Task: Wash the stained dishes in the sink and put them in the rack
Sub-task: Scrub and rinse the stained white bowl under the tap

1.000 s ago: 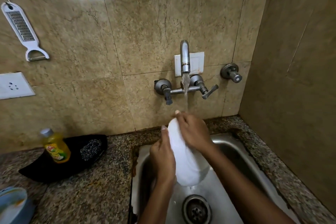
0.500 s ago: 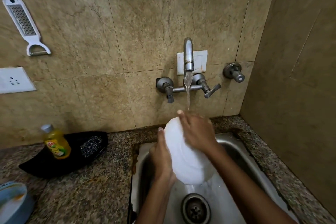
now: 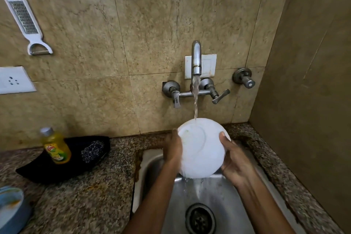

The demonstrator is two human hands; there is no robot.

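A person rinses a white plate over a steel sink, seen from the head camera looking down. The plate is held on edge, its face turned toward the camera, directly beneath the wall-mounted faucet. A stream of water strikes the plate's upper rim and runs off the bottom edge toward the drain. A faint yellowish smear shows on the upper left of the plate's face.

The left hand holds the plate's left edge, its grip closed around the rim with the fingers hidden behind the plate. The right hand holds the right edge, thumb pressed on the front face, its grip likewise wrapped on the rim. Both forearms reach in from the bottom of the frame.

On the speckled granite counter left of the sink lies a black tray, carrying a yellow bottle of dish soap and a steel scrubber just beside it. A blue bowl with orange stains sits at the lower left edge, well apart from the sink. A white grater hangs on the tiled wall above a power socket.
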